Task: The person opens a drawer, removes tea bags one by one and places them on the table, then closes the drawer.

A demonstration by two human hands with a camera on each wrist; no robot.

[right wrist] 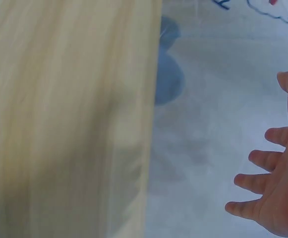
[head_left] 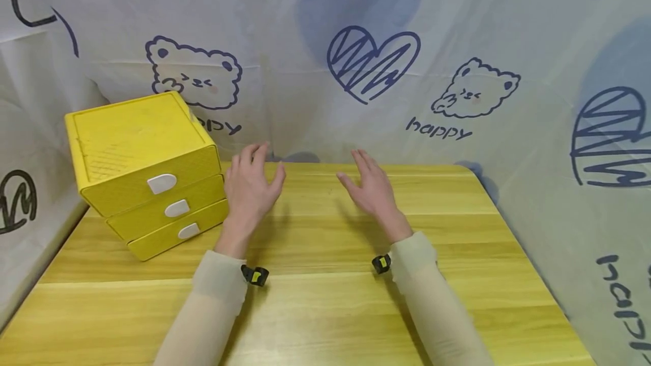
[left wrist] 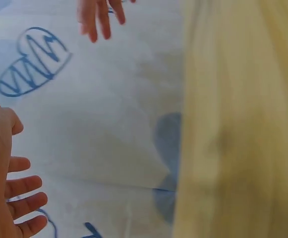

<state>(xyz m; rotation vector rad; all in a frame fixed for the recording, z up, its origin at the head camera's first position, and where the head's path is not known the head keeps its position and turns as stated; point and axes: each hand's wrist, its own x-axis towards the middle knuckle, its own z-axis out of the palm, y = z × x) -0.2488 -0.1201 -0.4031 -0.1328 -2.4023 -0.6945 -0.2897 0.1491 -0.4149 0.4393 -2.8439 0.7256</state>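
Hovering above the far half of the tabletop (head_left: 325, 298), a person's two bare hands hang with fingers spread and relaxed, gripping nothing. The left hand (head_left: 249, 188) floats just beside the right-hand side of a yellow three-drawer box (head_left: 144, 171), near its lower drawers but, as far as the head view shows, not touching them. The right hand (head_left: 373, 191) is held palm-inward toward the middle of the far edge, well apart from the box.

The box sits at the far left corner of the tabletop, turned at an angle so its fronts face toward the near edge and the person's right. All three drawers look closed, each with a white tab handle: top handle (head_left: 161, 183), middle handle (head_left: 176, 208), bottom handle (head_left: 189, 231). Judging from this, the left hand is the better placed of the two for the box; a clean reach would come round to the front, meeting a tab squarely rather than brushing the side wall, and the light box may want steadying from above so it does not slide on the smooth wood.

Both wrist views show only open fingers against the printed cloth backdrop (head_left: 458, 44), with bears, hearts and the word "happy", which hangs close behind the far edge and along the left. Between the hands and the box nothing stands; small black-and-yellow wrist cameras (head_left: 254, 275) ride on the pale sleeves (head_left: 218, 298).
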